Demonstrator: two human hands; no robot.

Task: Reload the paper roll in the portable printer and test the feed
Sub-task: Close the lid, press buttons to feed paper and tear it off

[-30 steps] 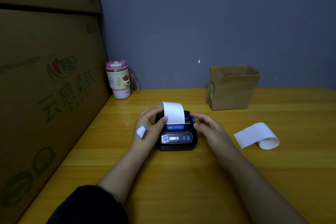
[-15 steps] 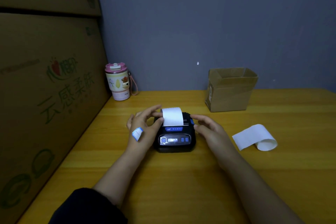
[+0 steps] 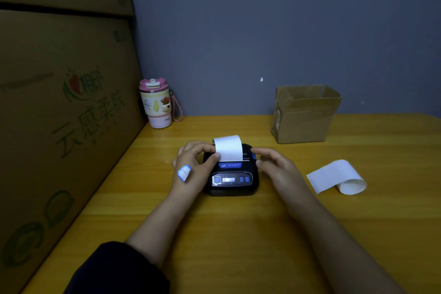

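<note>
A small black portable printer [image 3: 235, 180] with a lit display and blue buttons sits on the wooden table [image 3: 238, 234]. A white paper strip [image 3: 228, 148] stands out of its top slot and curls back. My left hand [image 3: 193, 164] rests against the printer's left side, thumb and forefinger pinching the strip's left edge; a blue-edged label is stuck on the back of this hand. My right hand [image 3: 278, 167] hovers at the printer's right side, fingers spread near its blue side latch, holding nothing. A loose curled paper piece [image 3: 338, 178] lies to the right.
An open cardboard box [image 3: 306, 114] stands at the back right against the grey wall. A pink-lidded tumbler [image 3: 156, 102] stands at the back left. Large cardboard cartons [image 3: 59, 102] wall off the table's left side.
The paper strip dipped shorter half a second ago and now stands taller again. My left thumb and forefinger have closed on its left edge. My right hand has barely moved.
</note>
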